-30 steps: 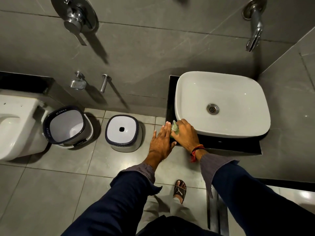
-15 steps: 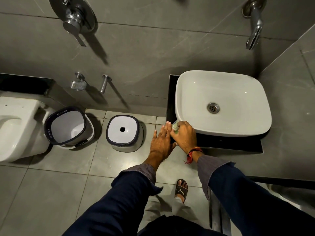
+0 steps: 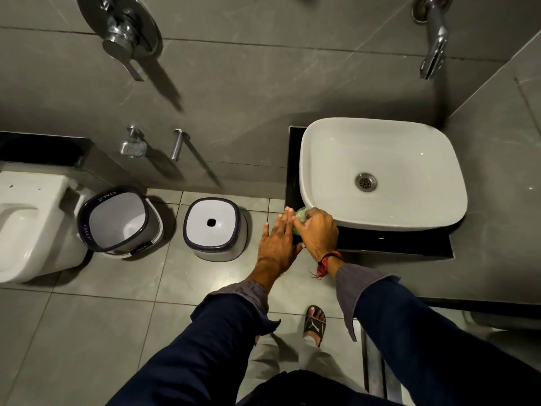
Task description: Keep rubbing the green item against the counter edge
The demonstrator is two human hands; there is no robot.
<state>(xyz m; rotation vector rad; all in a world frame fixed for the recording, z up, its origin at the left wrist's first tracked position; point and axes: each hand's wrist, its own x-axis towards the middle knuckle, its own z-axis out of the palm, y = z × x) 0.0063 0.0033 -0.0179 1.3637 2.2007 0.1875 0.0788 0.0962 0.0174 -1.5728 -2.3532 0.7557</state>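
Note:
My right hand (image 3: 319, 234) grips a small pale green bottle (image 3: 301, 215) that stands on the front left corner of the black counter (image 3: 392, 246), beside the white basin (image 3: 380, 174). Its fingers curl over the bottle's top, so most of the bottle is hidden. My left hand (image 3: 278, 244) lies flat with straight fingers right beside the bottle, its fingertips near the counter's left edge. A red thread band circles my right wrist.
A wall tap (image 3: 433, 45) hangs above the basin. On the floor to the left stand a white stool with a centre hole (image 3: 215, 227) and an open bucket (image 3: 120, 221). A toilet (image 3: 26, 224) is at far left. A shower mixer (image 3: 126, 36) is on the wall.
Both hands have shifted slightly toward the basin's corner. My right hand stays on the bottle, and my left hand stays flat beside it.

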